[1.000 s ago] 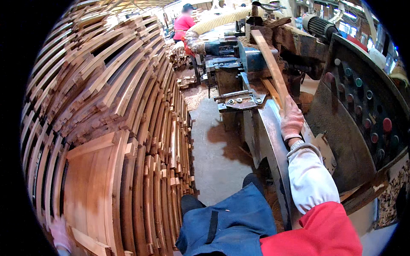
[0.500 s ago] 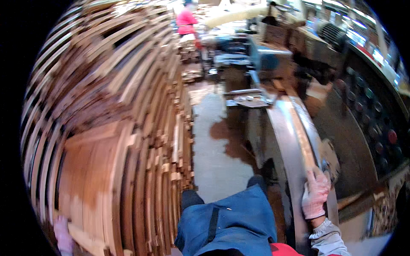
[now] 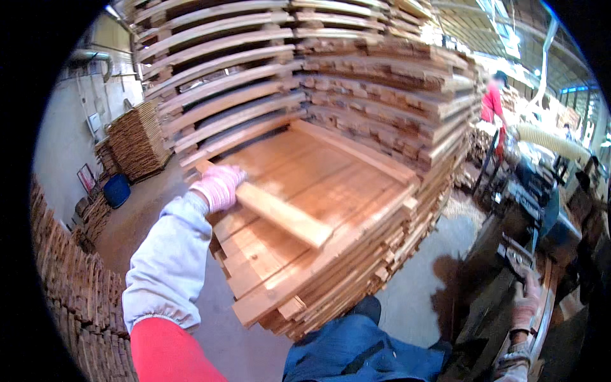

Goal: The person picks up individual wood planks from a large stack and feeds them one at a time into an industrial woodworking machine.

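My left hand (image 3: 218,188), in a pink-and-white glove, is closed round one end of a short wooden plank (image 3: 286,215). The plank lies at an angle across the flat boards (image 3: 356,184) topping a waist-high wood stack (image 3: 375,270). To the right, my gloved right hand (image 3: 526,302) reaches forward over the bed of a woodworking machine (image 3: 487,312), its fingers stretched out. A narrow brown strip (image 3: 546,296) runs along the bed beside that hand; whether the fingers touch it I cannot tell.
Tall layered timber stacks (image 3: 388,95) rise behind the boards. More wood piles (image 3: 137,140) and a blue barrel (image 3: 116,190) stand at the left. A person in red (image 3: 492,105) is at the far right, near a pale flexible duct (image 3: 550,141). Concrete floor (image 3: 414,274) separates stack and machine.
The view has swung left towards the wood stack. My left hand has come from the stack's edge onto the short plank and grips it. My right hand remains over the machine bed.
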### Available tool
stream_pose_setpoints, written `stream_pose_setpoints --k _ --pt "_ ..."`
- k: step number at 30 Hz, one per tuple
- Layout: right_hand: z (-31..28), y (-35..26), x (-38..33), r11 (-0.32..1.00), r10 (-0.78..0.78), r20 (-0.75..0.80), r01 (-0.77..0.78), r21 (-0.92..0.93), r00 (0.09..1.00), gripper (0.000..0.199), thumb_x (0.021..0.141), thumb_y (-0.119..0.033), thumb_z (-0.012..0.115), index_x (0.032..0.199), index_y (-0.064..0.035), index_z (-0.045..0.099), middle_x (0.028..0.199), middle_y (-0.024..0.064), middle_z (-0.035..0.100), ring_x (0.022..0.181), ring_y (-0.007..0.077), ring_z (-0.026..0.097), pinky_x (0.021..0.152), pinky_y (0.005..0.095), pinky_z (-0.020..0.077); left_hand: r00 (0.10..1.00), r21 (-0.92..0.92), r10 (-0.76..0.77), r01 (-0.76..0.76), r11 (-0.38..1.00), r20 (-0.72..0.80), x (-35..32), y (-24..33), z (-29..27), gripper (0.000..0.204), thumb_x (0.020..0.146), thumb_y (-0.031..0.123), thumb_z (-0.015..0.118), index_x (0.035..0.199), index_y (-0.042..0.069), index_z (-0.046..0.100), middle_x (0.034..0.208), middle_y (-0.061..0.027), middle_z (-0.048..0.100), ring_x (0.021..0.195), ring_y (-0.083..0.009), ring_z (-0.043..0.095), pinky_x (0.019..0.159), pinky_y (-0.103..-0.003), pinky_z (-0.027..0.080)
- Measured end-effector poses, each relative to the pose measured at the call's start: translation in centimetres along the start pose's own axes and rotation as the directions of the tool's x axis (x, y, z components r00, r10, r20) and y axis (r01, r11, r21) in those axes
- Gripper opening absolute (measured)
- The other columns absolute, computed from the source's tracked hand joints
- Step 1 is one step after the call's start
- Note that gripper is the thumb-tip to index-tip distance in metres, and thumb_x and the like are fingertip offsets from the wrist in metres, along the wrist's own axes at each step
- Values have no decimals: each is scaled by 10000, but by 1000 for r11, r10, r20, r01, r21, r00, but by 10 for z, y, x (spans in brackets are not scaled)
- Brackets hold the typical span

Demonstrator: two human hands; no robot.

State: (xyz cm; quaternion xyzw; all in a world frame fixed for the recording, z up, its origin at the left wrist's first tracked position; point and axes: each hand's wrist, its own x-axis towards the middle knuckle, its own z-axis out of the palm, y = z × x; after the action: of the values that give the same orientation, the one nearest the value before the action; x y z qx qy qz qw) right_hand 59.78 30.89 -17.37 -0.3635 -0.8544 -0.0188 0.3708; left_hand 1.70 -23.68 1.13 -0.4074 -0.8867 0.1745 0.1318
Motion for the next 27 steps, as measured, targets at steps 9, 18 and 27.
stream_pose_setpoints --k 9,18,27 --pt "-105 -355 48 678 -715 278 540 499 641 1029 739 -497 891 1563 -49 469 1485 257 550 1332 450 566 1130 517 459 824 53 443 -455 889 -353 -14 148 -93 197 759 215 718 916 99 695 906 -105 684 910 -319 680 771 -459 555" --pt "-115 -250 -113 931 159 141 -196 309 977 734 882 -211 817 1558 -84 561 1383 209 688 1146 386 689 971 474 563 20 416 691 -786 457 -723 59 369 -161 153 809 256 689 870 117 709 820 -92 678 744 -258 671 678 -453 535" --pt "-199 -169 -291 643 705 202 -493 -586 680 936 864 -231 758 1628 64 305 1244 317 620 1098 493 584 969 559 481 498 164 460 -528 834 -736 183 181 -137 175 942 253 629 1020 100 666 988 -105 689 886 -272 693 735 -453 567"
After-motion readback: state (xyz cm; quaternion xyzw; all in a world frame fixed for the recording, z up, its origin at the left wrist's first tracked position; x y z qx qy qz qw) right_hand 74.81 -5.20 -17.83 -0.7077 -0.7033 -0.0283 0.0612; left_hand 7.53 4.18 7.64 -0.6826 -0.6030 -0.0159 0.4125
